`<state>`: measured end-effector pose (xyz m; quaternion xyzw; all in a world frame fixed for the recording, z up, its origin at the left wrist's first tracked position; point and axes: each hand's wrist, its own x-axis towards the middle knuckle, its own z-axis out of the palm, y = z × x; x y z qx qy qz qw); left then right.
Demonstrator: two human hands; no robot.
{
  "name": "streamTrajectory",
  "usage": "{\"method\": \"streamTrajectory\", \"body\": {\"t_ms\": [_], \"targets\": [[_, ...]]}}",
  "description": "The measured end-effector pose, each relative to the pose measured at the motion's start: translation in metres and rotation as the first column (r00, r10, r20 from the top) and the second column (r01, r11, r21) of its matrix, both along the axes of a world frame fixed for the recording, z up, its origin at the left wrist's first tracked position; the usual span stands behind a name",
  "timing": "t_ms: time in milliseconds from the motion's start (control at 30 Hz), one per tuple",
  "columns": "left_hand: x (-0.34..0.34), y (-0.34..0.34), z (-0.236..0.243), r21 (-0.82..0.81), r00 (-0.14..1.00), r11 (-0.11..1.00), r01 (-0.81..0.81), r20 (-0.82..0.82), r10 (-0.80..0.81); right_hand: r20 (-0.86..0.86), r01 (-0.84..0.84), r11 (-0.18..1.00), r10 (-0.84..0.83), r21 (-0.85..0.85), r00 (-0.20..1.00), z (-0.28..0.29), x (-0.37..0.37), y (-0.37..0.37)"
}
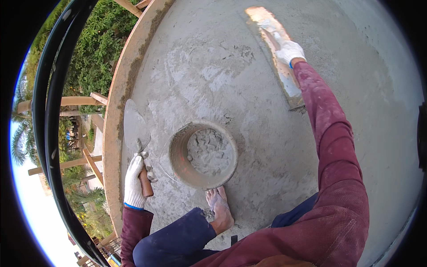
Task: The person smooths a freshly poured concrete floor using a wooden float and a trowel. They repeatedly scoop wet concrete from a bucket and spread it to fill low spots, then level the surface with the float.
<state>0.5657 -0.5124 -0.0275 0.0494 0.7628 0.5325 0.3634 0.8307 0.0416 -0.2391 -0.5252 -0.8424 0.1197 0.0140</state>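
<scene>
My left hand [134, 182], in a white glove, grips the wooden handle of a pointed trowel [131, 122] whose grey blade rests on the wet cement near the wooden edge form [116, 93]. My right hand [289, 51], also gloved, reaches far forward and holds the handle of a long flat wooden float [274, 53] lying on the cement surface [213, 66]. Between my arms stands a round bucket [179, 160] partly filled with grey mortar lumps. My bare foot [219, 209] is planted just below the bucket.
The cement slab [364, 89] spreads to the right and far side, rough near the bucket. A wooden board rims its left edge, with wooden scaffold poles [71, 101], green bushes [95, 49] and black hoses [53, 89] beyond and below.
</scene>
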Motion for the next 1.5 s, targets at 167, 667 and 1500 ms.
{"method": "streamTrajectory", "body": {"t_ms": [167, 667, 1500], "targets": [[0.015, 0.037, 0.004, 0.037, 0.996, 0.996, 0.087, -0.002, -0.087, -0.057, -0.306, 0.946, 0.301, -0.111, 0.952, -0.003, -0.054, -0.116], [-0.001, 0.026, -0.001, -0.020, 0.999, 0.999, 0.032, -0.023, -0.032, 0.054, -0.145, 0.986, 0.150, -0.085, 0.987, 0.001, 0.127, -0.131], [0.016, 0.020, 0.001, -0.098, 0.993, 0.988, 0.117, -0.015, -0.119, 0.015, 0.228, 0.971, -0.227, -0.069, 0.974, -0.009, 0.117, -0.003]]}}
